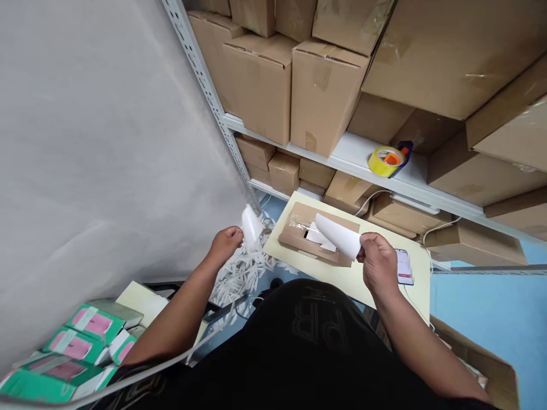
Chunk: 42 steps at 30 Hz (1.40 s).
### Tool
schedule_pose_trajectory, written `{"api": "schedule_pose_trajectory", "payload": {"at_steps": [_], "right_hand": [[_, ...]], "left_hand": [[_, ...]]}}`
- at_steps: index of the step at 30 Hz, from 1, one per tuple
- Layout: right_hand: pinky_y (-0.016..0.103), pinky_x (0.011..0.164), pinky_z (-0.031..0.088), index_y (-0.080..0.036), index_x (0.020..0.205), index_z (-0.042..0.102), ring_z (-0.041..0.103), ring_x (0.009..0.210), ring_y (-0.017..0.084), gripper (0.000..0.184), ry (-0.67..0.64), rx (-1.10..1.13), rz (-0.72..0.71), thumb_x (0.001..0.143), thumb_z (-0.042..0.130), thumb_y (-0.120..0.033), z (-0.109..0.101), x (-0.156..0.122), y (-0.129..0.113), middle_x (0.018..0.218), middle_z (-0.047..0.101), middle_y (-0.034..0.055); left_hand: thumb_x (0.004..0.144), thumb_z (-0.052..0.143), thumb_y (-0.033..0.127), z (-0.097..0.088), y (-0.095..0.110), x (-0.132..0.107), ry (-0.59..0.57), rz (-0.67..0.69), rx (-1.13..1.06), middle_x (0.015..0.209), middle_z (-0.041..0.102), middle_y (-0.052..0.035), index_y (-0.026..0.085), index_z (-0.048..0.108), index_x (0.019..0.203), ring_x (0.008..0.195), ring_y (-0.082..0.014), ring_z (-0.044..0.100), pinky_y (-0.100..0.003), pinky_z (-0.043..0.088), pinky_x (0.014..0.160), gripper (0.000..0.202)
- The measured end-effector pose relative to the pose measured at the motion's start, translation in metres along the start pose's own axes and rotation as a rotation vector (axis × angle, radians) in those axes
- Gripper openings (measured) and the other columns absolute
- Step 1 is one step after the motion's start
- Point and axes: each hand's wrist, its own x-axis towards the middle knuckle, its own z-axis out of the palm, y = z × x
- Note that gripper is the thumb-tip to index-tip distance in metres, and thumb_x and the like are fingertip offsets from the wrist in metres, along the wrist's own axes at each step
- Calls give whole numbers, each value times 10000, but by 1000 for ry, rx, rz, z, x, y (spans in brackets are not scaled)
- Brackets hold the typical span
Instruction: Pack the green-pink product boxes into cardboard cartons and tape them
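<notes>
My left hand is off the table's left side, its fingers pinching a curled white strip of backing paper. A white label sheet, bowed along its length, is held at its right end between the thumb and fingers of my right hand. Beneath that sheet a taped cardboard box lies on the pale yellow table. A white label with print shows on the box's top, partly covered by the sheet. The sheet's near side looks blank.
A phone lies on the table right of my right hand. Shelves packed with cardboard boxes rise behind, with a yellow tape roll on one. White paper strips litter the floor. Green boxes are stacked at lower left beside the grey wall.
</notes>
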Motion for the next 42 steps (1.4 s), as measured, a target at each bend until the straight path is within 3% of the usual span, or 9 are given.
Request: {"api": "schedule_pose_trajectory", "payload": {"at_steps": [7, 12, 14, 18, 21, 25, 30, 36, 42], "right_hand": [[267, 542, 507, -196, 882, 711, 601, 525, 132, 310, -48, -1, -63, 873, 756, -503, 7, -9, 0, 640, 681, -16], [395, 743, 620, -192, 968, 750, 742, 703, 201, 299, -7, 50, -102, 861, 785, -469, 1, -10, 15, 827, 782, 48], [426, 822, 621, -198, 1001, 768, 761, 758, 214, 287, 9, 23, -130, 861, 787, -448, -3, -10, 24, 851, 791, 49], [439, 907, 608, -217, 1053, 791, 767, 902, 237, 292, 9, -109, -187, 849, 783, -427, -3, -11, 45, 972, 804, 60], [434, 905, 618, -224, 1062, 797, 760, 939, 242, 278, -23, -174, -221, 852, 754, -401, 2, -10, 61, 1030, 804, 67], [417, 904, 625, -247, 1087, 800, 752, 949, 231, 264, -46, -295, -354, 857, 702, -332, -1, -1, 88, 1101, 791, 61], [420, 948, 600, -250, 1037, 804, 736, 970, 240, 238, -43, -563, -528, 901, 631, -341, -7, 27, 128, 1067, 784, 74], [404, 862, 515, -186, 805, 770, 609, 913, 265, 283, -186, -1043, -590, 954, 540, -255, 11, 51, 147, 887, 665, 122], [430, 894, 457, -185, 950, 762, 526, 969, 287, 231, -89, -1101, -537, 934, 554, -284, 4, 45, 146, 986, 601, 122]], "left_hand": [[779, 580, 262, -30, -44, 68, 97, -153, 420, 997, 791, -147, 148, 743, 997, 945, -308, 732, -377, 531, 861, 296], [877, 557, 319, -11, -14, 68, 183, 110, 401, 1193, 764, -151, 164, 734, 1161, 1131, -324, 687, -417, 508, 989, 369], [912, 543, 430, 15, 15, 46, 50, 179, 186, 1047, 791, -97, 199, 740, 1057, 963, -265, 724, -371, 552, 885, 337], [928, 483, 676, 76, 80, -8, -505, 87, -293, 853, 766, -121, 157, 701, 935, 688, -220, 715, -314, 532, 601, 564], [915, 496, 702, 107, 114, -28, -630, 43, -395, 763, 740, -96, 163, 666, 897, 657, -215, 708, -303, 512, 575, 565], [939, 570, 512, 126, 129, -19, -437, 291, -72, 729, 702, -33, 193, 643, 797, 680, -192, 674, -304, 495, 659, 357], [1024, 462, 340, 158, 117, 7, -215, 752, 600, 874, 710, -128, 168, 717, 822, 924, -274, 652, -394, 458, 860, 368], [996, 534, 350, 190, 99, 22, -162, 741, 866, 1033, 680, -189, 132, 753, 978, 1096, -352, 586, -475, 420, 936, 310], [882, 685, 435, 174, 81, 33, 69, 612, 659, 1300, 602, -203, 162, 660, 1170, 1259, -402, 512, -534, 408, 1047, 398]]}}
